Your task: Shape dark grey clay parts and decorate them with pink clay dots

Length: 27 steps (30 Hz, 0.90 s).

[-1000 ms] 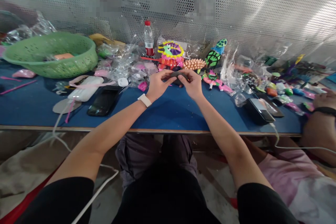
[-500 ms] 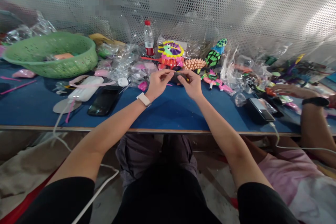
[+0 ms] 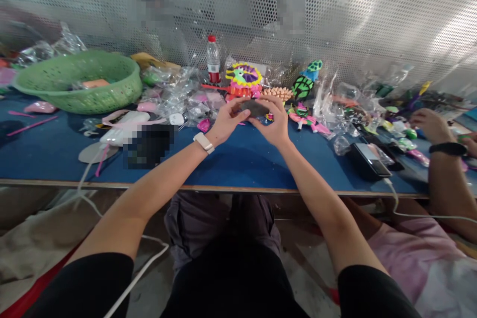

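Between my two hands is a flat dark grey piece [image 3: 255,108], a lump of what looks like modelling clay. My left hand [image 3: 228,121] grips its left end between thumb and fingers. At its right end, my right hand [image 3: 275,121] holds it the same way. Just behind the hands stand a bright clay figure with a yellow-edged purple frill [image 3: 244,75] and a tan spiky piece [image 3: 278,93]. A green and black turtle-like figure [image 3: 303,84] is to the right of these. Nearer my right hand lies a pink and green figure [image 3: 303,117].
A green basket [image 3: 80,102] stands at the left, with a white power bank [image 3: 124,129] before it. Clear plastic bags [image 3: 173,92] and a red-capped bottle [image 3: 213,62] line the back. At right are a black box-shaped device [image 3: 368,161] and a co-worker's hand [image 3: 432,124].
The dark piece is now held flatter and shows more between my hands, whose fingers have shifted along it. The co-worker's hand has drawn back to the right and lifted.
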Motion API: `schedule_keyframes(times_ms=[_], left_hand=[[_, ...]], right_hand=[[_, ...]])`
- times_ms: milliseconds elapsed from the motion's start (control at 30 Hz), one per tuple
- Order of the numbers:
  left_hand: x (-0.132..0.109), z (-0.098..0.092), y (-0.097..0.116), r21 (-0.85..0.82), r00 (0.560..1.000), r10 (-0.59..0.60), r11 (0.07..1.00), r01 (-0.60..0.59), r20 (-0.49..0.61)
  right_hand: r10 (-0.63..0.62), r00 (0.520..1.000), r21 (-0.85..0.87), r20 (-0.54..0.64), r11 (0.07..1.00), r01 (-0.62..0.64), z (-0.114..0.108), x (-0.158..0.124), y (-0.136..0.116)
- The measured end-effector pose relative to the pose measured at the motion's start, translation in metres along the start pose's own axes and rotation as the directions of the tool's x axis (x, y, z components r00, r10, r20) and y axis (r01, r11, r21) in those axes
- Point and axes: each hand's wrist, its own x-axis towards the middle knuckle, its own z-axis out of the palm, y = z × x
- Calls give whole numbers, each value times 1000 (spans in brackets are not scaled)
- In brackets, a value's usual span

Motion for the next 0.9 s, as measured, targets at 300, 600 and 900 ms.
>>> schedule_keyframes(times_ms=[300,600,900], left_hand=[[0,-3,-3,-1,996,-73,997,73,-49],[0,0,5,-38,991,-104,994,101,-86],[1,3,21,-289,941,-311,920,264,-130]], right_hand=[[296,948,366,114,875,-317,17,1,22],[296,954,314,43,903,-294,16,-1,9],[235,972,273,23,933,-232,20,-4,10]])
